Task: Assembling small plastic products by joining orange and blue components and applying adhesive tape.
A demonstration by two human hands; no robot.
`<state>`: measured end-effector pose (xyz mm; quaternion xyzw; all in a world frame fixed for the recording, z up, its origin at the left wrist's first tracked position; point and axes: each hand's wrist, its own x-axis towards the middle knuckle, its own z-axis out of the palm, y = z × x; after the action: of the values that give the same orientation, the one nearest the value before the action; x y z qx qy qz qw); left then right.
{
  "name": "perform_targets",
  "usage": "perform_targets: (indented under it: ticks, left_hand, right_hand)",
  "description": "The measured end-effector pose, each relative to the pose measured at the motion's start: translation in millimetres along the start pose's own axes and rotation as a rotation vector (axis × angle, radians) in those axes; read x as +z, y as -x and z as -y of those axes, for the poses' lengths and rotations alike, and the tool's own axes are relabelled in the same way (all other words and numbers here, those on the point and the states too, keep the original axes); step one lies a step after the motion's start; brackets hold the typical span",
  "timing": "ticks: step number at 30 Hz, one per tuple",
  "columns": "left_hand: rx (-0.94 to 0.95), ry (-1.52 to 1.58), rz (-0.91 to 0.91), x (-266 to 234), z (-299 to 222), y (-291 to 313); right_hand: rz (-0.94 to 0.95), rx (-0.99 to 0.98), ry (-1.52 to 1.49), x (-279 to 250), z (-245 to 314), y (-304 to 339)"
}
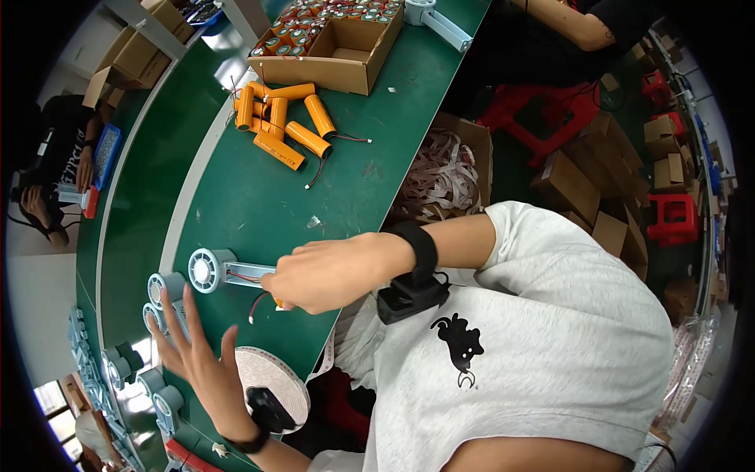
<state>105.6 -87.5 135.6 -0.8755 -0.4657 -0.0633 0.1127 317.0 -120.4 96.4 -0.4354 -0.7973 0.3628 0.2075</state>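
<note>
My right hand (338, 271) is closed at the near end of a light blue handheld fan housing (206, 271), which lies on the green table with its handle shell open and wires inside. Under those fingers a bit of an orange cylindrical battery (278, 301) shows, and a lead with a white plug hangs beside it. Most of the battery is hidden by the hand. My left hand (200, 366) is open with fingers spread and holds nothing I can see. It is beside other light blue fan housings (167, 288) and a roll of white tape (271, 377).
Several orange batteries (279, 149) with leads lie loose farther up the table. Beyond them stands a cardboard box (346, 67) partly filled with batteries. A carton of paper strips (444, 177) stands beside the table edge. Other people work at left and top right, near red stools (543, 118).
</note>
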Motion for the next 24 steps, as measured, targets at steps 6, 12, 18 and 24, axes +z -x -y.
perform_targets:
  ticks: [6,12,18,24]
  left_hand:
    - [0.433,0.153,0.09,55.7,15.1,-53.7]
    - [0.413,0.392,0.012,67.8,19.7,-56.9]
    - [0.426,0.266,0.006,62.2,8.8,-55.9]
    - [0.299,0.571,0.097,60.7,14.7,-60.8]
  right_hand:
    - [-0.794,-0.244,-0.155,-11.7,-9.7,17.0]
    - [-0.677,-0.219,-0.586,-21.4,-19.3,-19.0]
    - [-0.581,-0.209,-0.307,-14.6,-25.8,-38.0]
    - [-0.589,-0.35,0.023,-19.8,-29.8,-41.5]
